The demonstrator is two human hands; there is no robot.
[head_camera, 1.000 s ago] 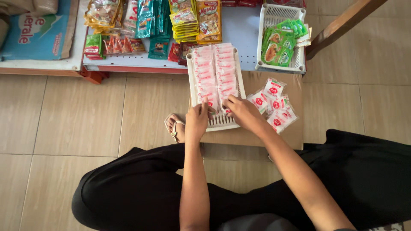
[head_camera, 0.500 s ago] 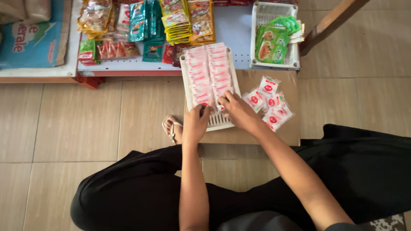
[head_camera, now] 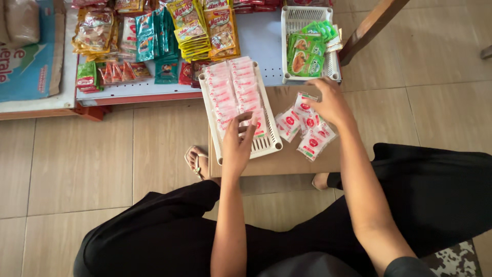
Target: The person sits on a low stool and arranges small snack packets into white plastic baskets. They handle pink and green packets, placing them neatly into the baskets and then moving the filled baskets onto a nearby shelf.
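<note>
A white plastic tray (head_camera: 266,146) lies on a brown cardboard sheet (head_camera: 287,161) on the floor. Two rows of pink-and-white sachets (head_camera: 233,87) fill most of it. My left hand (head_camera: 237,141) rests at the tray's near end, fingers spread on the nearest sachets. My right hand (head_camera: 328,102) lies to the right on a loose pile of white sachets with red dots (head_camera: 305,125), fingers touching the top ones. Whether it grips one cannot be told.
A low blue shelf (head_camera: 261,38) behind holds stacks of snack packets (head_camera: 197,28) and a white basket (head_camera: 289,46) of green packets. A wooden leg (head_camera: 371,28) slants at the upper right. A sandalled foot (head_camera: 197,161) shows beside the cardboard. My black trousers cover the foreground.
My right hand has left the tray's near end and moved right onto the loose sachet pile. My left hand stays at the tray.
</note>
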